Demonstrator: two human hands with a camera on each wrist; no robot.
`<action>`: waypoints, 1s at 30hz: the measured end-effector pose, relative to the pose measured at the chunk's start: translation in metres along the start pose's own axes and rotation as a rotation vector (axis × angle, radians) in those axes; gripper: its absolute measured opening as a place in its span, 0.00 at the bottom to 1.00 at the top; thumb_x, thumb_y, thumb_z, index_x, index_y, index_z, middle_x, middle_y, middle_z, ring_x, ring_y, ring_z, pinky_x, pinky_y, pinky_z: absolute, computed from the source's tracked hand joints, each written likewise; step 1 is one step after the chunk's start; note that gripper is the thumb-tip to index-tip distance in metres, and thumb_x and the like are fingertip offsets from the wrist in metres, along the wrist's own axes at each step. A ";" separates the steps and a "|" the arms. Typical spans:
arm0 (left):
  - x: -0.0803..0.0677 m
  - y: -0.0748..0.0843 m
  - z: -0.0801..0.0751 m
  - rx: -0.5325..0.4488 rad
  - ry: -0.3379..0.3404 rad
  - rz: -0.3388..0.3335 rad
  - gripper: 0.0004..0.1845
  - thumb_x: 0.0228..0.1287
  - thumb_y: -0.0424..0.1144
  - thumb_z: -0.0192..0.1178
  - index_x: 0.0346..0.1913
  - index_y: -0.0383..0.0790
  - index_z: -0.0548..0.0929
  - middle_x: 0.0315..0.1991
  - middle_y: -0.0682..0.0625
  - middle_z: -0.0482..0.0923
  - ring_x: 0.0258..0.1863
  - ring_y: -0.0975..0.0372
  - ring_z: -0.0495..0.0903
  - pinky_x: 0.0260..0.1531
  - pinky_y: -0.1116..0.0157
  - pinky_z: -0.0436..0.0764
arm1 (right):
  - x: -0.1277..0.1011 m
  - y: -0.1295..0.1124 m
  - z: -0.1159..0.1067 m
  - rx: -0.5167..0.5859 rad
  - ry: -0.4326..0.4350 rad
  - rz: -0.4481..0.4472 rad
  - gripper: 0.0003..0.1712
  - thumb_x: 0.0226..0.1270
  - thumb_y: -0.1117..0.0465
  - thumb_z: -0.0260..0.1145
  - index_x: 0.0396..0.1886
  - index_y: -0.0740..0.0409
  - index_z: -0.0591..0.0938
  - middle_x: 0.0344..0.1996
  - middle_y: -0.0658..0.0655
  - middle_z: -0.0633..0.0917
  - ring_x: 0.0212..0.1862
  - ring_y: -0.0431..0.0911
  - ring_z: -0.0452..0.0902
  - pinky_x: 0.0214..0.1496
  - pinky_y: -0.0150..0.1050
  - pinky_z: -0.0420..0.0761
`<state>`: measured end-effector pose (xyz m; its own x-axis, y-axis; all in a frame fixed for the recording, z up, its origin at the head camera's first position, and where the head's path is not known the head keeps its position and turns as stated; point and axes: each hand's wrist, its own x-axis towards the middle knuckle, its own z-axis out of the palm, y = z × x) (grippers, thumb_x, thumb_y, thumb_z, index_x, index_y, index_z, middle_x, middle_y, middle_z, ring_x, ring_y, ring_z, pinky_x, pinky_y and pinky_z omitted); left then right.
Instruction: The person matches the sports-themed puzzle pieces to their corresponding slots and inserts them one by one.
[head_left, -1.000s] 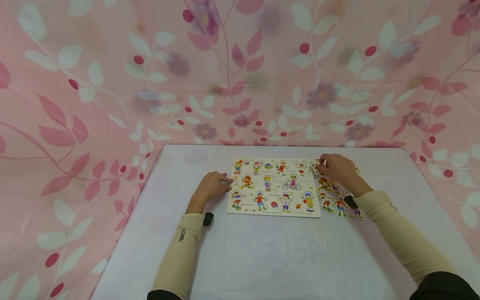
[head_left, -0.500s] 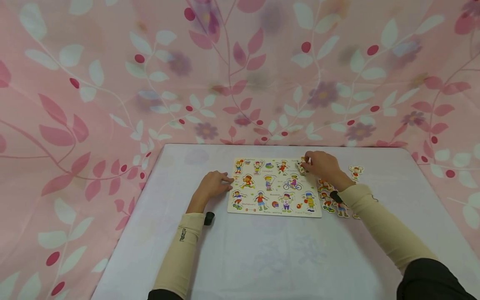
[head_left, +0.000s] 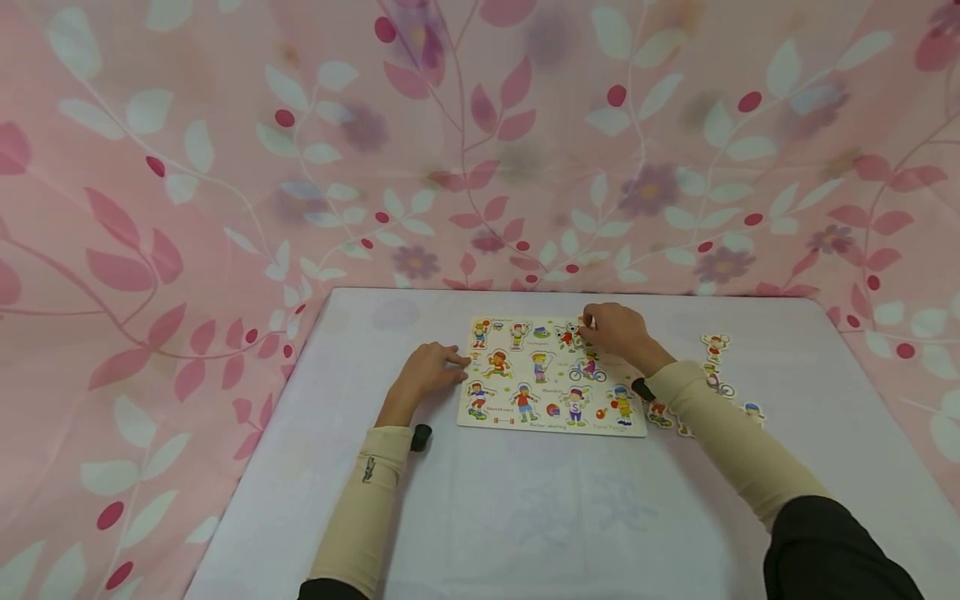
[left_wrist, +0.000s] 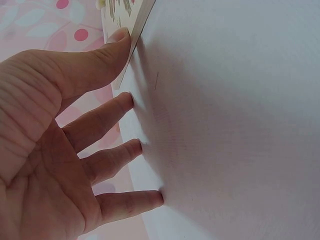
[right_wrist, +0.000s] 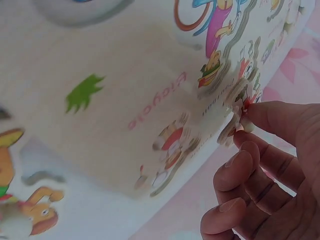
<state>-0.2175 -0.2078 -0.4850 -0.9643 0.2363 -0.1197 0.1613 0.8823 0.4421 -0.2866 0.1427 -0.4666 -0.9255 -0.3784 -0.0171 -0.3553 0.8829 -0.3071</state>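
Observation:
A pale puzzle board (head_left: pixel 633 431) printed with sports figures lies near the table's back edge. My left hand (head_left: pixel 423 371) is at its left side. In the left wrist view the thumb touches the edge of the board, while the other fingers, spread and nearly straight, reach down to the white cloth. Over the board's back right part, my right hand (head_left: pixel 618 333) pinches a small cut-out puzzle piece (right_wrist: pixel 237 95) between thumb and forefinger, close above a printed figure in red. Its remaining fingers are curled. The fingertips partly hide the piece.
Right of the board lie several loose figure pieces, among them a small figure (head_left: pixel 715 346), a cyclist (head_left: pixel 717 382) and one near the right forearm (head_left: pixel 752 412). The right sleeve (head_left: pixel 735 433) covers some others. A pink floral curtain (head_left: pixel 480 167) hangs behind the table.
My right hand has moved left with the puzzle piece, from the loose pieces beside the board to above its back right part. The left hand has stayed in place.

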 end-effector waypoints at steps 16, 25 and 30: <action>0.000 0.000 0.001 -0.020 -0.005 -0.021 0.16 0.60 0.43 0.70 0.52 0.49 0.88 0.62 0.47 0.77 0.64 0.48 0.72 0.65 0.52 0.66 | 0.016 -0.016 0.012 -0.012 -0.052 0.019 0.10 0.67 0.54 0.64 0.32 0.55 0.79 0.22 0.53 0.78 0.23 0.46 0.70 0.22 0.39 0.67; 0.000 -0.002 0.001 -0.020 0.005 -0.010 0.16 0.60 0.43 0.70 0.52 0.48 0.88 0.62 0.46 0.77 0.64 0.47 0.72 0.65 0.51 0.66 | 0.017 -0.022 0.011 -0.031 -0.053 0.018 0.10 0.67 0.54 0.64 0.30 0.55 0.78 0.24 0.53 0.79 0.24 0.46 0.71 0.24 0.40 0.68; 0.000 -0.001 0.001 -0.010 0.006 -0.003 0.16 0.60 0.43 0.70 0.52 0.49 0.88 0.62 0.47 0.77 0.63 0.48 0.72 0.65 0.52 0.67 | 0.018 -0.021 0.012 -0.042 -0.066 0.026 0.11 0.67 0.54 0.65 0.29 0.54 0.78 0.23 0.53 0.78 0.24 0.46 0.71 0.23 0.40 0.68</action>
<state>-0.2177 -0.2086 -0.4868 -0.9660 0.2310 -0.1159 0.1561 0.8791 0.4504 -0.2942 0.1145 -0.4717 -0.9243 -0.3714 -0.0874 -0.3376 0.9029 -0.2660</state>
